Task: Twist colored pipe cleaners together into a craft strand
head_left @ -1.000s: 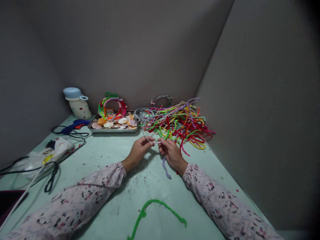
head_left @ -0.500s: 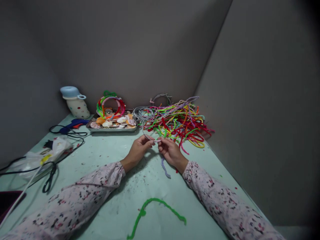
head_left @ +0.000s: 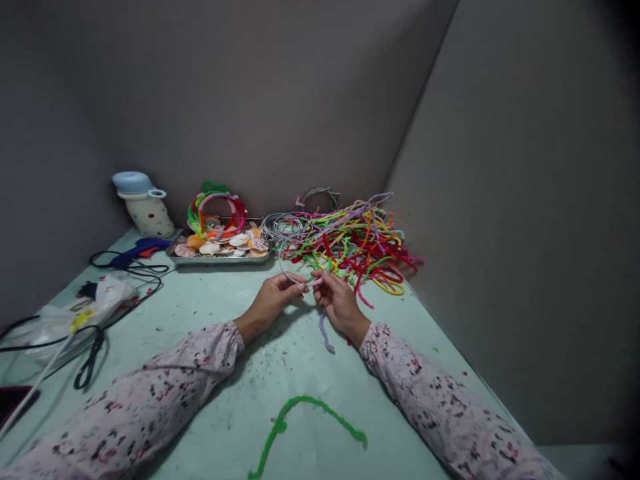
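Note:
My left hand (head_left: 270, 301) and my right hand (head_left: 339, 300) meet over the middle of the pale green table (head_left: 210, 313). Both pinch a thin grey wire headband (head_left: 285, 263) that arches up behind my left fingers. A lilac pipe cleaner (head_left: 324, 332) is pinched against the band by my right fingers, and its free end hangs down to the table under my right hand. Just behind my hands lies a heap of coloured pipe cleaners (head_left: 357, 243).
A metal tray of seashells (head_left: 220, 248) with wrapped headbands (head_left: 215, 210) stands at the back, beside a spotted jug (head_left: 143, 203). A glue gun (head_left: 135, 250), black cables, scissors (head_left: 87, 357) and a plastic bag (head_left: 75, 310) lie left. A green pipe cleaner (head_left: 310, 427) lies near me.
Both hands stay together on the headband and pipe cleaner with only small finger movement. The view has drifted slightly right.

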### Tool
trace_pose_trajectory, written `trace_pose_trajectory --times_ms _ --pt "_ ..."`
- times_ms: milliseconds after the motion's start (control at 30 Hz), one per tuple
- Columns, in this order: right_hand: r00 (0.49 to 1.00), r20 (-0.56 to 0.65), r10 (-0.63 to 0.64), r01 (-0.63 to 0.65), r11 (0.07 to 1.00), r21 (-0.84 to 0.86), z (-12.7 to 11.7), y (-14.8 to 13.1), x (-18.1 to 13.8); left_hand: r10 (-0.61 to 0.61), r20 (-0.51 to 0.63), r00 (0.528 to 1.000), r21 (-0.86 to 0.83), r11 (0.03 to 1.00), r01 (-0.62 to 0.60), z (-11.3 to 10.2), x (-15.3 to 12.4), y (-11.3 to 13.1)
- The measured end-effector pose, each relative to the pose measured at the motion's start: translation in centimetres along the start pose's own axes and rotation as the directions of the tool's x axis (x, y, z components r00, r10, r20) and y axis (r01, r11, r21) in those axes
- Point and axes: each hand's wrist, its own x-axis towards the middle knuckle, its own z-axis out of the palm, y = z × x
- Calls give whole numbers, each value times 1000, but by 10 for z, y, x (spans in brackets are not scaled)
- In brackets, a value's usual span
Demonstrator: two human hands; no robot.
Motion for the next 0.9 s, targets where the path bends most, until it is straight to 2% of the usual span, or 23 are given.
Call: trace_pose_trajectory --times_ms 100,300,500,633,767,900 --pt "998 -41 -46 42 996 -83 0 1 0 -15 7 1000 9 1000 15 -1 0 0" --pt "990 -93 -102 83 978 -190 -4 5 1 24 -88 996 4 1000 -23 -5 4 -4" --pt "984 -121 -132 113 982 -153 -5 -1 3 -16 -70 997 -21 1000 14 -4 3 -3" --pt "982 -124 -141 120 980 -159 -8 -5 6 27 -60 998 10 1000 -27 -3 2 -1" --pt "988 -74 -135 116 969 -219 -11 -9 7 90 -179 980 -3 996 -92 -5 4 -3" --pt "995 -22 -96 84 944 -319 -10 -10 4 95 -289 953 19 995 -93 -9 7 -5"
